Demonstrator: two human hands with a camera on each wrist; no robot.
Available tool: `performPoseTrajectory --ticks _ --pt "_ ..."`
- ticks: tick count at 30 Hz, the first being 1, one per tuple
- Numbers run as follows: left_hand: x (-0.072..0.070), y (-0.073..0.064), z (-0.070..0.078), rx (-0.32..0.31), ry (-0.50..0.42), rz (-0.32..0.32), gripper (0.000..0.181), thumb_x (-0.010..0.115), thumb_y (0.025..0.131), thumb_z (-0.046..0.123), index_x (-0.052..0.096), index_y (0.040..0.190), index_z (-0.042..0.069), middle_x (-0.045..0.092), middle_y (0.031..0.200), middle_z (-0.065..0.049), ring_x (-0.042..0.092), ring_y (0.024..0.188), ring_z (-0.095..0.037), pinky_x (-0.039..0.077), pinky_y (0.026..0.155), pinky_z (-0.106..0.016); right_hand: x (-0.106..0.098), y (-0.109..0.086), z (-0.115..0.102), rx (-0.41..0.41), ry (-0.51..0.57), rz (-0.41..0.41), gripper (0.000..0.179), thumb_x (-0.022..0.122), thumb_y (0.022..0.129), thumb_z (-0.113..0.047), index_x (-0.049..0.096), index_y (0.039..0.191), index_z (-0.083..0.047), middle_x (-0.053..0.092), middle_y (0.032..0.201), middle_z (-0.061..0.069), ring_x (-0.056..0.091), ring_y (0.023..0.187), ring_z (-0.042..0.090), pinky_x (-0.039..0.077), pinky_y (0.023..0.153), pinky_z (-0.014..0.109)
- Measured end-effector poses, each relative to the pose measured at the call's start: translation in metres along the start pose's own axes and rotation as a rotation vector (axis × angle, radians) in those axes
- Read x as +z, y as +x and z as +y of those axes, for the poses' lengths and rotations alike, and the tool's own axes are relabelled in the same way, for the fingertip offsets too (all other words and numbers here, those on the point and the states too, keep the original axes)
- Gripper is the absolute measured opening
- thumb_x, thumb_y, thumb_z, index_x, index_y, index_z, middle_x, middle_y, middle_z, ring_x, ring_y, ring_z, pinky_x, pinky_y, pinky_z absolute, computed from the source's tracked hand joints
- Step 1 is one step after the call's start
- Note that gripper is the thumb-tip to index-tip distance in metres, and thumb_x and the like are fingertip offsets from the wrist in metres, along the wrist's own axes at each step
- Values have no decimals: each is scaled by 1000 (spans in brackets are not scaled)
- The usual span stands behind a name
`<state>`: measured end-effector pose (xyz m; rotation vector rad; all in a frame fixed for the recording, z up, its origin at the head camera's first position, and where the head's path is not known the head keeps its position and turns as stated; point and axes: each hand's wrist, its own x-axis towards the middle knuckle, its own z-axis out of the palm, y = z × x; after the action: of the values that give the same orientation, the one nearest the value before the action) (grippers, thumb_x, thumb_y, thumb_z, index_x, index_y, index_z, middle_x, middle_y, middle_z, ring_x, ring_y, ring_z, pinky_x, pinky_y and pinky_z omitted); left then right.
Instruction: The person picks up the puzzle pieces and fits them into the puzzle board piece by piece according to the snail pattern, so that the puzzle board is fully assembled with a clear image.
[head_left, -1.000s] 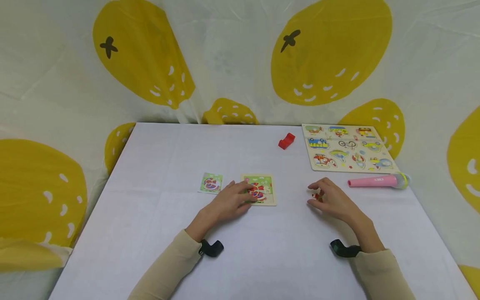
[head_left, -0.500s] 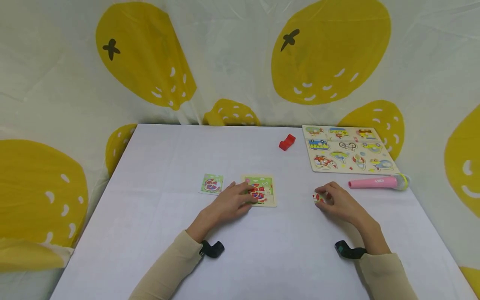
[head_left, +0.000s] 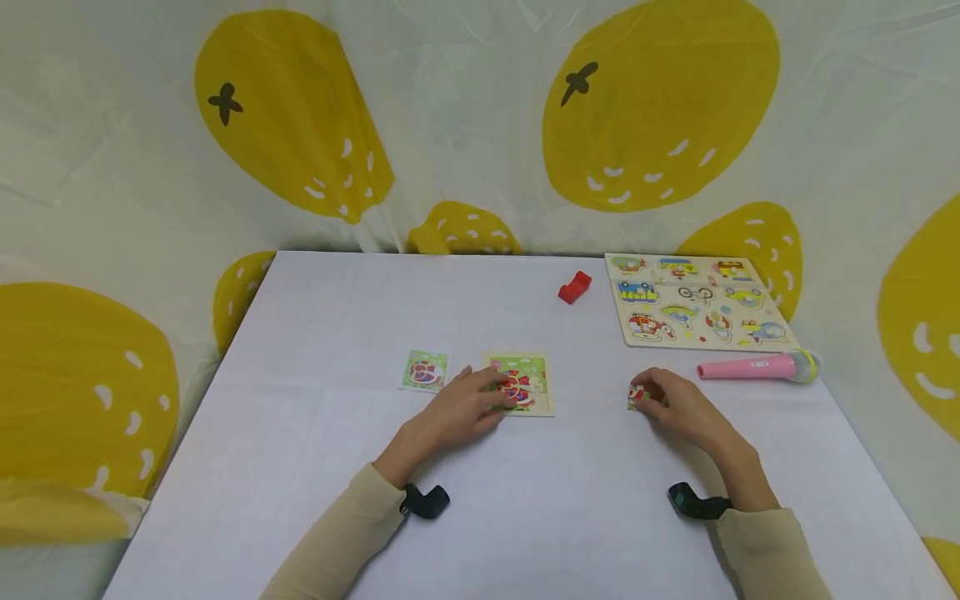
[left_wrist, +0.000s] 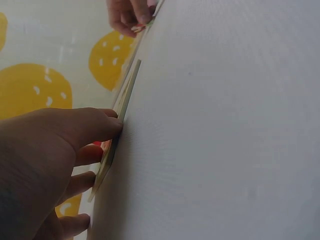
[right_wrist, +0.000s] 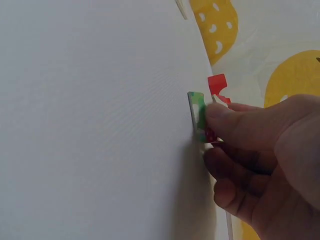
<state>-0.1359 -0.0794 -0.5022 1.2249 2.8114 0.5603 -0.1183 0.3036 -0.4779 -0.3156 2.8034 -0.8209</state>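
Note:
In the head view, my left hand [head_left: 467, 403] rests on the left side of a small wooden jigsaw puzzle [head_left: 537, 385] with a red and green picture. The left wrist view shows the thumb against the edge of the puzzle board [left_wrist: 131, 90], with the other fingers spread loosely along it. To the right, my right hand [head_left: 678, 406] pinches a jigsaw piece [right_wrist: 198, 116] between thumb and fingers. The piece is green with a dark red patch, and the fingertips cover part of it. A square picture card [head_left: 423, 371] lies just left of the puzzle.
At the back right lies a larger wooden puzzle board [head_left: 701, 302] with vehicle pictures. In front of it is a pink toy microphone [head_left: 753, 366] near the right table edge. A red wavy block [head_left: 575, 287] sits near the back edge of the white table [head_left: 360, 300].
My right hand has shifted slightly right, and its fingers have drawn together on the jigsaw piece, which has turned in them. The left hand stays in place on the puzzle.

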Motion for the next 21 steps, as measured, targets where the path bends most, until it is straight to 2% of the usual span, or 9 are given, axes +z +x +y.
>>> performPoseTrajectory --ticks 5,13,21 --pt "0 0 0 3 18 -2 26 64 98 27 72 122 27 56 145 -4 44 144 -25 35 118 -57 0 4 -11 -44 46 1 23 63 99 -14 64 121 -8 69 108 3 57 93 15 51 80 15" --pt "-2 0 1 -17 -5 -22 25 63 99 27 72 122 28 55 146 -1 40 147 -25 34 118 -59 8 21 -41 -101 113 9 30 69 95 -18 62 122 -6 68 99 3 57 87 14 50 75 12" --pt "-1 1 0 -20 -7 -28 25 63 99 28 71 123 29 55 147 0 40 147 -24 33 118 -60 27 37 -69 -174 136 14 27 72 93 -16 65 117 -7 61 87 -1 55 81 14 49 70 15"
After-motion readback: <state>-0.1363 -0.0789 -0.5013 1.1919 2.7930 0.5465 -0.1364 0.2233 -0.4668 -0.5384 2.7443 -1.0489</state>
